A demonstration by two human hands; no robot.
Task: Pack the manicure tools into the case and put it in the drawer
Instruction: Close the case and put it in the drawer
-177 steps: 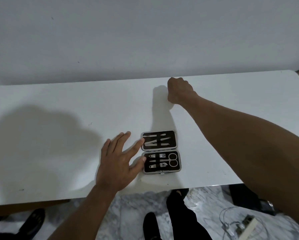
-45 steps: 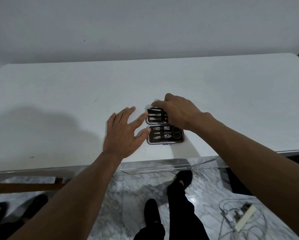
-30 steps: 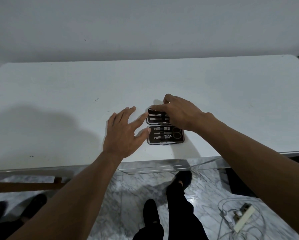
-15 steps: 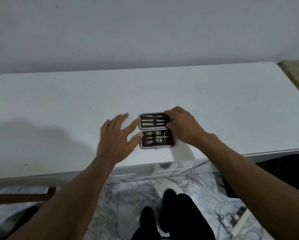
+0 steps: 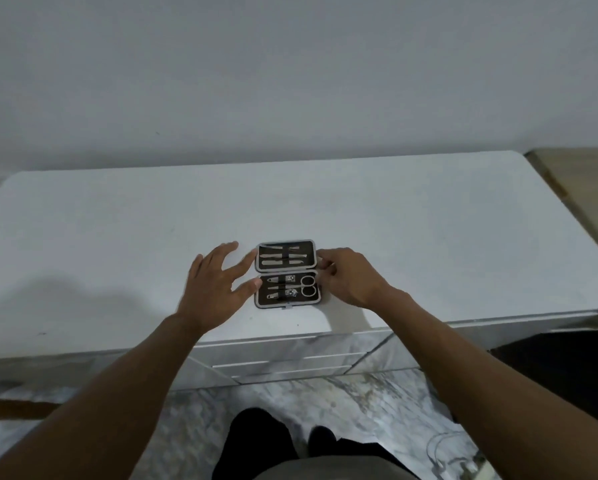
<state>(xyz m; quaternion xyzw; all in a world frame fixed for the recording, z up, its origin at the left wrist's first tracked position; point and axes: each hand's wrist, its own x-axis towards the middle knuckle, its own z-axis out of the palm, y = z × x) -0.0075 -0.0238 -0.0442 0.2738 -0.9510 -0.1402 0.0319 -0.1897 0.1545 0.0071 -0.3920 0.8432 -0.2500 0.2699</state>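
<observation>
Near the front edge of the white surface (image 5: 117,265), seen from the head camera, a manicure case (image 5: 287,274) is laid open flat, its two dark-lined halves one behind the other and joined by a hinge across the middle. Slim metal tools (image 5: 283,260) are held under a strap in the far half; scissors (image 5: 308,285), what appear to be nail clippers (image 5: 291,292) and further small implements are seated in the near half. No loose tool is seen on the surface, so packing is judged complete and closing the case is taken as the step in hand. The left hand (image 5: 212,289) is spread flat with fingers extended, its thumb and forefinger tip touching the case's left edge; nothing is gripped by it. The right hand (image 5: 346,275) is curled at the right edge beside the hinge, fingertips against the rim; whether the rim is actually pinched cannot be told. For a clean close, the near half should be steadied by the left hand while the far half is lifted from its outer edge and folded towards the person, with the tools checked to lie flat under their straps so that nothing is caught in the seam. Drawer fronts (image 5: 290,362) are visible below the surface edge, all shut, so a drawer must be opened before the case is stowed.
</observation>
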